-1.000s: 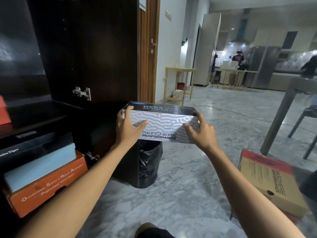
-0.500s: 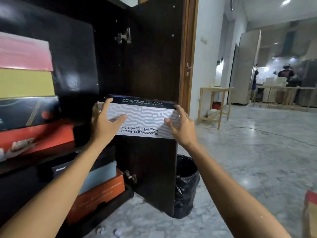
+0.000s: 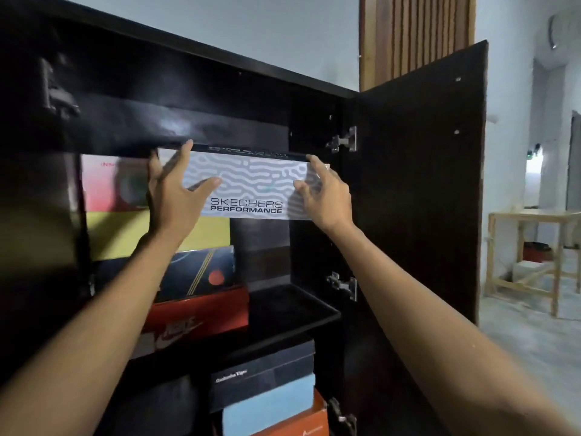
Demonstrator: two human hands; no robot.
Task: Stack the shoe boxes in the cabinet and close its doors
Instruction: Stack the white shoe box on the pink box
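open dark cabinet (image 3: 314,114), upper compartment: a stack of 4 shoe boxes, pink box (image 3: 113,184) over yellow box (image 3: 125,237), dark box (image 3: 201,272) and red box (image 3: 195,319). the skechers box (image 3: 251,187) is held level in front of the stack's top (just under the compartment's ceiling), left hand (image 3: 176,196) and right hand (image 3: 327,196) each gripping 1 end. lower compartment: black box (image 3: 264,376), light blue box (image 3: 270,404), orange box (image 3: 301,423). right door (image 3: 421,184) stands open; a wooden stand (image 3: 534,256) on the pale floor (image 3: 518,335).

dim overall, we note | brightest light from doorway (image 3: 534,165) at right | cabinet (image 3: 220,99) interior nearly black | wide-angle bending at edges | slight softness throughout
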